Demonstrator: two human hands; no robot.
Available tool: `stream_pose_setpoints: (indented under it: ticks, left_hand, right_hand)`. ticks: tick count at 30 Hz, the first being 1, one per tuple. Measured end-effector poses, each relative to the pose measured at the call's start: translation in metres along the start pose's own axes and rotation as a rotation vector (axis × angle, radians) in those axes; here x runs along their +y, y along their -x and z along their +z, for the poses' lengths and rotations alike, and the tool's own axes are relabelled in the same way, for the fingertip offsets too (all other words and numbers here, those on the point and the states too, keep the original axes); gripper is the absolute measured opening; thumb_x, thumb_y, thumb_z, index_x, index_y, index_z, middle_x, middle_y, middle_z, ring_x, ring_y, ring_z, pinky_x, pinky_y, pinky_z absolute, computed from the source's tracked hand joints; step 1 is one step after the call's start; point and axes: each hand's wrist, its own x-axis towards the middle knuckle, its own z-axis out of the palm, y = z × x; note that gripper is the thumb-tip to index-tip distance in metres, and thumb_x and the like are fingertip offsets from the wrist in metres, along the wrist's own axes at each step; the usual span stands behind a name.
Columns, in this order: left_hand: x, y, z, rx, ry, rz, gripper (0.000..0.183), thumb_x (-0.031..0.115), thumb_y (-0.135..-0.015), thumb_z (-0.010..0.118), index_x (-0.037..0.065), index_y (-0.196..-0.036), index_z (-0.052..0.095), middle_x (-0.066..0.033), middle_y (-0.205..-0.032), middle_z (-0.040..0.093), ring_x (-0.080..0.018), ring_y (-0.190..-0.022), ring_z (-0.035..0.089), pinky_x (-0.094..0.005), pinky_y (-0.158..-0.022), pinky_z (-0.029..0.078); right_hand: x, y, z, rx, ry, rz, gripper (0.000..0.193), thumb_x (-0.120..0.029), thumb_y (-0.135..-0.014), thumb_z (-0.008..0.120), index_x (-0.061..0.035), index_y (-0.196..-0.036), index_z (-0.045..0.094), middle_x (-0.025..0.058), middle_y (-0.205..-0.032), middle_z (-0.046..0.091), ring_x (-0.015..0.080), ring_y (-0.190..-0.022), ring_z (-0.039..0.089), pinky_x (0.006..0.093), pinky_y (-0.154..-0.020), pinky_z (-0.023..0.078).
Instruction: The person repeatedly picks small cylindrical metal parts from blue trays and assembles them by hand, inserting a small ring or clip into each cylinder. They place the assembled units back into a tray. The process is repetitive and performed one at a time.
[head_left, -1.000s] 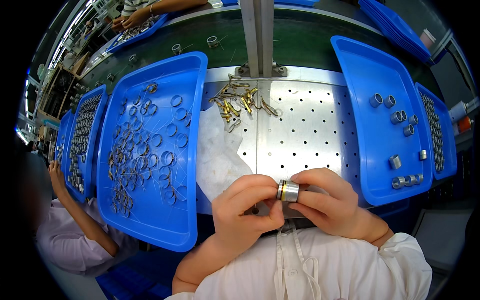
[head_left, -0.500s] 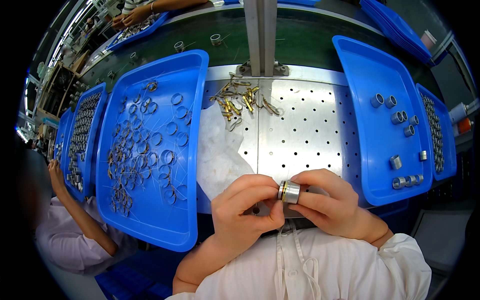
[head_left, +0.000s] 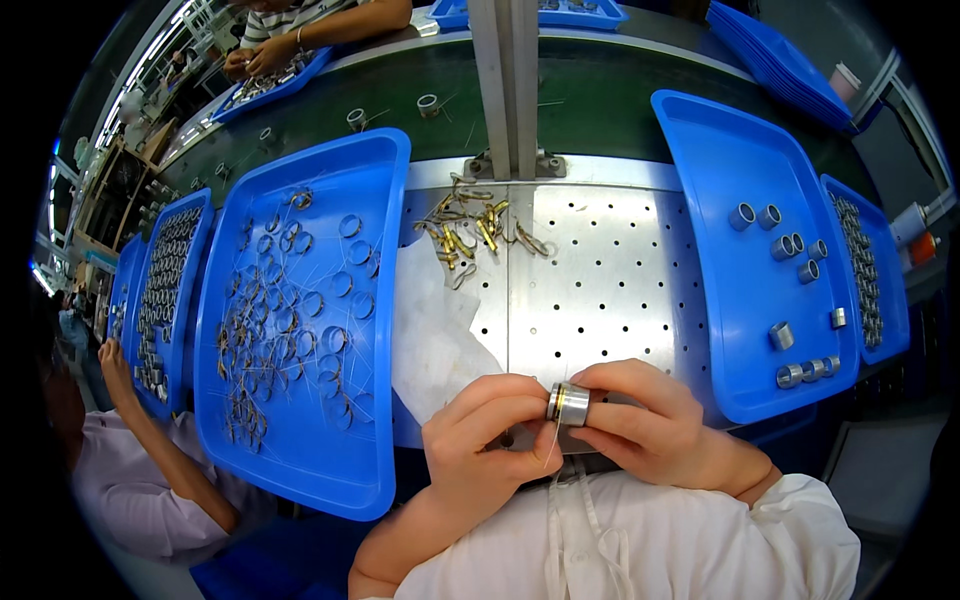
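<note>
Close to my body, a short silver metal cylinder (head_left: 573, 405) is held sideways between my hands. A narrow yellow and dark band shows at its left end, and a thin wire hangs from there past my thumb. My left hand (head_left: 482, 428) pinches that banded end, fingers closed. On the opposite end, my right hand (head_left: 645, 415) grips the cylinder between thumb and fingers. Whether the band is a separate ring is too small to tell.
At left a blue tray (head_left: 385, 440) holds many thin rings with wires; at right another blue tray (head_left: 735, 350) holds several metal sleeves. Brass-coloured strips (head_left: 487, 228) and a white sheet (head_left: 430, 330) lie on the perforated metal plate (head_left: 610, 290). A metal post (head_left: 507, 90) rises behind. Co-workers sit nearby.
The view has tilted slightly, so the trays and plate sit lower. The cylinder has turned a little in my fingers, and the wire now shows below it. Both hands keep their hold.
</note>
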Motion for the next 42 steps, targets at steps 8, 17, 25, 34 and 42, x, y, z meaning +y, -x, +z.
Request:
stream_pose_setpoints:
  ticks: [8,17,25,34,42]
  left_hand:
    - [0.002,0.0,-0.003,-0.04,0.088,-0.073,0.021,-0.008,-0.058,0.069,-0.002,-0.076,0.061,-0.0083,-0.082,0.062,-0.0103,-0.057,0.058,-0.0203,-0.048,0.045]
    - [0.0,0.002,-0.003,-0.032,0.155,-0.137,0.017,-0.007,-0.06,0.07,-0.002,-0.075,0.062,-0.0105,-0.081,0.063,-0.0145,-0.064,0.06,-0.0224,-0.053,0.047]
    - [-0.005,-0.006,0.001,-0.038,0.004,0.058,0.017,-0.008,-0.064,0.069,-0.004,-0.08,0.064,-0.0133,-0.085,0.062,-0.0219,-0.074,0.061,-0.0241,-0.065,0.048]
    - [-0.012,-0.002,0.007,-0.022,0.049,0.228,0.018,-0.001,-0.067,0.074,0.002,-0.083,0.066,-0.0098,-0.088,0.062,-0.0196,-0.067,0.062,-0.0257,-0.058,0.05]
    - [-0.008,-0.001,-0.003,-0.128,0.025,0.308,0.018,0.002,-0.068,0.072,0.001,-0.084,0.065,-0.013,-0.086,0.061,-0.0288,-0.074,0.061,-0.0335,-0.063,0.051]
  right_hand:
    - [0.005,0.0,0.0,-0.003,0.084,-0.155,0.03,-0.001,-0.065,0.072,0.0044,-0.091,0.058,0.0178,-0.099,0.057,0.0286,-0.08,0.06,0.0327,-0.067,0.051]
    - [-0.001,-0.001,-0.005,-0.003,0.023,-0.045,0.034,-0.006,-0.069,0.074,0.0026,-0.096,0.056,0.0181,-0.104,0.055,0.0319,-0.085,0.059,0.035,-0.071,0.051]
    - [-0.035,0.005,-0.077,-0.22,0.048,0.104,0.031,-0.004,-0.071,0.072,-0.0014,-0.1,0.06,0.0114,-0.099,0.06,0.0279,-0.089,0.06,0.0343,-0.075,0.051]
    - [0.154,-0.174,-0.118,-0.521,0.771,0.328,0.03,-0.009,-0.081,0.06,-0.007,-0.111,0.057,0.0138,-0.111,0.057,0.0322,-0.104,0.055,0.0402,-0.088,0.045]
    - [0.28,-0.247,-0.054,-0.498,0.798,0.334,0.024,-0.009,-0.08,0.057,-0.0131,-0.103,0.063,0.013,-0.104,0.062,0.0329,-0.1,0.058,0.0405,-0.087,0.047]
